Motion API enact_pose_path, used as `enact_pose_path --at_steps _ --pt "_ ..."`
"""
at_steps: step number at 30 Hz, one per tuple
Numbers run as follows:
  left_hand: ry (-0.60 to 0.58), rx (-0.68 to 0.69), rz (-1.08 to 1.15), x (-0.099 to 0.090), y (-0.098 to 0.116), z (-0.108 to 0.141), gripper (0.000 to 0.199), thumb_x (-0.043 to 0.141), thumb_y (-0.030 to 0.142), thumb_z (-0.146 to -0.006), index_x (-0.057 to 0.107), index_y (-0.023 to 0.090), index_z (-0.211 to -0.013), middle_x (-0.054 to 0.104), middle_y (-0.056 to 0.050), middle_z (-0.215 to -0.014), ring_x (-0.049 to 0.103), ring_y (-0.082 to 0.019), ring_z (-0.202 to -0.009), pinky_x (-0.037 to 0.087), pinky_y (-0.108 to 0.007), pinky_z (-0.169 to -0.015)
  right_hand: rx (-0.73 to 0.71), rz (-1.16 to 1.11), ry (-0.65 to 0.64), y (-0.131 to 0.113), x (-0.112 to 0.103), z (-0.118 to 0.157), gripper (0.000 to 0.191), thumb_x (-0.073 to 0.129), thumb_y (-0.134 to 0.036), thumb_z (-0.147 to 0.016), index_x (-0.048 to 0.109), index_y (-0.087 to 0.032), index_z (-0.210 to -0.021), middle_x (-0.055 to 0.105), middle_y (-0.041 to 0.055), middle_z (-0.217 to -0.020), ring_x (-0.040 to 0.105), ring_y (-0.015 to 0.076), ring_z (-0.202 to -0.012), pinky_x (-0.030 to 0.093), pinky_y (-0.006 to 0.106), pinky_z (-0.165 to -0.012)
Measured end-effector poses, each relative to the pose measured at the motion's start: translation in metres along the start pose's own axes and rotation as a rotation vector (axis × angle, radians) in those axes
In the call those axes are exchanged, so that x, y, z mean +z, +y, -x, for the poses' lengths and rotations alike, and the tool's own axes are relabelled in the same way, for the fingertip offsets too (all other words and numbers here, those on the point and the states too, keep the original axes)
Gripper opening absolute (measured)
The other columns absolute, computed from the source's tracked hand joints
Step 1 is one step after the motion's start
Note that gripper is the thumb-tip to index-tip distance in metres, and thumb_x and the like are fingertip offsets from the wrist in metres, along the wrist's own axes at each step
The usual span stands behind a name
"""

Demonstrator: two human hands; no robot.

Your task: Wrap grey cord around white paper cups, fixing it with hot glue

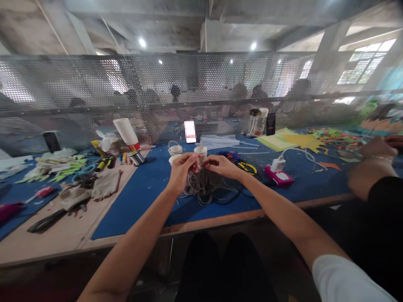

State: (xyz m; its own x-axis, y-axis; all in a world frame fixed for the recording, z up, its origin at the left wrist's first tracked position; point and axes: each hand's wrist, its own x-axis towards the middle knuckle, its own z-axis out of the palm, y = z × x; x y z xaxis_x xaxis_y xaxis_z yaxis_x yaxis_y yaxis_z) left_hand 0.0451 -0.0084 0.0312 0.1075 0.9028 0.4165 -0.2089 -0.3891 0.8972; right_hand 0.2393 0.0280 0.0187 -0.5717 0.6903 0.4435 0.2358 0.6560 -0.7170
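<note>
Both hands are raised close together over a tangled pile of thin grey cord (pixel 204 188) on the blue table covering. My left hand (pixel 184 170) is closed in a pinch, thumb and index finger together; what it holds is too small to make out. Just to its right, my right hand (pixel 222 165) has its fingers bent and pressed together above the pile, and anything between them is hidden. White paper cups (pixel 200 150) stand right behind the hands, one of them with a looped cord (pixel 175 147) on its rim.
A lit phone (pixel 189 131) leans upright behind the cups. Yellow-handled scissors (pixel 247 167) and a pink power socket (pixel 279 176) lie to the right. Gloves (pixel 106 184) and stacked cups (pixel 126 132) are on the left. Another person's arm (pixel 367 172) reaches in at far right.
</note>
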Motion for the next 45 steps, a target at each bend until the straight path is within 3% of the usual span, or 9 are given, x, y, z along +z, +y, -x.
enact_pose_path --at_steps 11,16,20,26,31,34,36,41,45 --pt "-0.052 0.054 0.09 0.01 0.029 0.002 0.017 0.067 0.033 -0.088 0.076 0.019 -0.091 0.057 0.001 -0.057 0.048 -0.007 -0.05 0.037 -0.02 -0.046 -0.036 0.312 -0.178 0.016 0.004 0.004 0.021 0.064 -0.029 -0.084 0.073 -0.019 -0.101 0.07 0.0007 -0.081 0.06 0.0125 -0.071 0.042 0.023 -0.07" --pt "-0.12 0.104 0.1 0.021 0.059 0.006 0.017 0.067 0.033 -0.087 0.076 0.02 -0.093 0.055 0.002 -0.054 0.048 -0.008 -0.048 0.039 -0.02 -0.045 -0.017 0.386 -0.208 0.018 0.004 0.006 0.025 0.063 -0.027 -0.083 0.073 -0.022 -0.106 0.07 0.0022 -0.092 0.062 0.016 -0.082 0.044 0.026 -0.077" --pt "-0.143 0.104 0.072 0.025 0.069 0.003 0.02 0.067 0.034 -0.087 0.075 0.021 -0.099 0.056 0.003 -0.053 0.049 -0.008 -0.046 0.038 -0.02 -0.043 -0.124 0.217 -0.192 0.012 -0.003 0.004 0.032 0.064 -0.023 -0.083 0.069 -0.022 -0.115 0.064 0.0064 -0.113 0.058 0.0185 -0.101 0.044 0.032 -0.091" --pt "-0.042 -0.018 -0.026 0.011 0.043 -0.011 0.023 0.066 0.037 -0.087 0.074 0.019 -0.097 0.057 0.002 -0.056 0.046 -0.007 -0.046 0.036 -0.02 -0.044 -0.06 -0.091 -0.089 -0.005 -0.015 0.0 0.025 0.059 -0.04 -0.092 0.073 -0.021 -0.099 0.068 0.0043 -0.105 0.06 0.0161 -0.094 0.045 0.029 -0.081" --pt "-0.136 -0.142 -0.321 -0.004 0.016 -0.008 0.035 0.072 0.038 -0.08 0.068 0.016 -0.106 0.068 -0.003 -0.08 0.052 -0.008 -0.053 0.038 -0.022 -0.05 0.05 -0.261 0.093 -0.009 -0.015 -0.002 0.032 0.059 -0.047 -0.09 0.072 -0.017 -0.097 0.071 0.0025 -0.085 0.058 0.0098 -0.063 0.046 0.025 -0.063" --pt "-0.25 -0.107 -0.581 -0.008 -0.002 -0.001 0.038 0.078 0.035 -0.072 0.067 0.015 -0.101 0.07 -0.006 -0.09 0.058 -0.013 -0.065 0.045 -0.026 -0.059 0.059 -0.351 0.174 -0.015 -0.013 -0.002 0.036 0.057 -0.049 -0.091 0.069 -0.017 -0.101 0.072 0.002 -0.078 0.058 0.0081 -0.053 0.044 0.022 -0.054" --pt "-0.212 -0.04 -0.69 -0.009 -0.016 0.003 0.046 0.079 0.029 -0.07 0.062 0.017 -0.111 0.07 -0.005 -0.093 0.06 -0.015 -0.069 0.047 -0.028 -0.065 0.061 -0.386 0.21 -0.021 -0.012 -0.002 0.036 0.057 -0.05 -0.091 0.068 -0.017 -0.101 0.072 0.0016 -0.072 0.061 0.0091 -0.05 0.044 0.022 -0.05" --pt "-0.164 0.101 -0.689 -0.014 -0.034 0.005 0.053 0.07 0.018 -0.076 0.048 0.021 -0.124 0.071 -0.001 -0.088 0.063 -0.015 -0.075 0.046 -0.028 -0.073 0.025 -0.387 0.294 -0.039 -0.009 0.0 0.037 0.059 -0.051 -0.09 0.068 -0.018 -0.102 0.068 -0.0015 -0.061 0.06 0.0094 -0.045 0.046 0.021 -0.047" --pt "-0.208 0.16 -0.727 -0.013 -0.033 0.007 0.067 0.075 0.027 -0.076 0.043 0.02 -0.134 0.071 -0.003 -0.093 0.065 -0.018 -0.084 0.047 -0.033 -0.084 0.018 -0.358 0.387 -0.053 -0.007 0.002 0.038 0.059 -0.054 -0.09 0.069 -0.019 -0.102 0.063 -0.0039 -0.057 0.052 0.0056 -0.041 0.04 0.019 -0.043"
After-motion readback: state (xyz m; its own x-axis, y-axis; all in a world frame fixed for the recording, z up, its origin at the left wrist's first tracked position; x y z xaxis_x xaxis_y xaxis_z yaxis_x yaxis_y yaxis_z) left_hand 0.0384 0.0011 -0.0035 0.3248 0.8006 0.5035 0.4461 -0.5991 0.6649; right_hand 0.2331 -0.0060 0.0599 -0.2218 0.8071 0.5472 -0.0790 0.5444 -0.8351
